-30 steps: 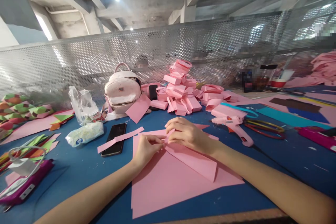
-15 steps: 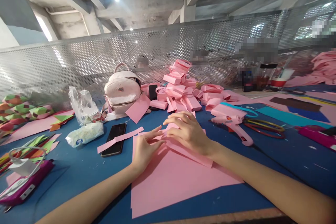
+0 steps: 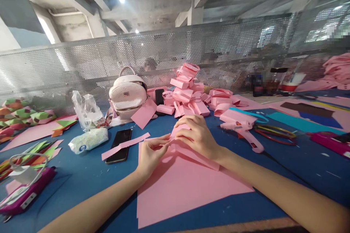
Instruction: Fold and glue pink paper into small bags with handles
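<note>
My left hand pinches the near-left edge of a folded piece of pink paper, thumb pressed against the fingers. Curled over the top of the same piece is my right hand, its fingers bent round it and partly hiding it. Beneath both hands lie large pink paper sheets, slightly offset from one another. A narrow pink paper strip rests across a black phone left of my left hand. To the right of my right hand lies a pink glue gun with its cord trailing toward me.
Behind my hands rises a pile of folded pink paper boxes, beside a white backpack. A tissue pack and a purple power strip lie left. Coloured wire coils sit right. A perforated metal screen borders the table.
My left thumb and fingers have closed together on the pink paper's edge. My right hand has shifted slightly, and the folded piece tilts a little more upward between my hands.
</note>
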`<action>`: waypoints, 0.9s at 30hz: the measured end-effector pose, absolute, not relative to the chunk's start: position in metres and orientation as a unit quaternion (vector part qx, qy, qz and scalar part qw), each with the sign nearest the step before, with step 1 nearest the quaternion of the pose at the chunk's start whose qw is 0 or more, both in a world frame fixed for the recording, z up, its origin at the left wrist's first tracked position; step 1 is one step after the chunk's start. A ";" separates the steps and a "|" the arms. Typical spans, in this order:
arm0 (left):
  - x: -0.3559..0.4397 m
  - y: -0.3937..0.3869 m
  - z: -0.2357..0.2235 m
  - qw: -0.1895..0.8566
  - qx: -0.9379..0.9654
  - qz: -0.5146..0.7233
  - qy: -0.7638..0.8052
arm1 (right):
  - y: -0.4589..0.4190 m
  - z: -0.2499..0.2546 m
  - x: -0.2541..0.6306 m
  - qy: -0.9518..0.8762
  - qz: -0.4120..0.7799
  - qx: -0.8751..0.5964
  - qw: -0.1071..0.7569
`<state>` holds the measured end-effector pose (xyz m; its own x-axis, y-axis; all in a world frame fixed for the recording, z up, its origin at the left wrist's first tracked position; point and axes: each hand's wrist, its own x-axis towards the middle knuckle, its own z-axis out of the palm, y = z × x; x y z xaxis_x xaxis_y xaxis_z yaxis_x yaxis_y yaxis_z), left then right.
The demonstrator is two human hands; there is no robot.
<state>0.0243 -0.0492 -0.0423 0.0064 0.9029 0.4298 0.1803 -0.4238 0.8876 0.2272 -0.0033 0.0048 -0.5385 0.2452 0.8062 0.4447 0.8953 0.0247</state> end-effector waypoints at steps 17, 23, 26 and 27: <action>0.001 -0.032 -0.043 0.089 0.825 0.477 0.290 | 0.006 0.008 0.233 -0.907 -0.067 -0.170 0.379; -0.001 -0.031 -0.044 -0.013 0.867 0.428 0.256 | 0.004 0.007 0.231 -0.925 -0.025 -0.144 0.350; 0.001 -0.032 -0.044 -0.028 0.867 0.423 0.263 | 0.003 0.008 0.230 -0.924 -0.013 -0.143 0.353; 0.002 -0.033 -0.044 -0.026 0.866 0.420 0.268 | 0.003 0.008 0.229 -0.925 -0.012 -0.144 0.351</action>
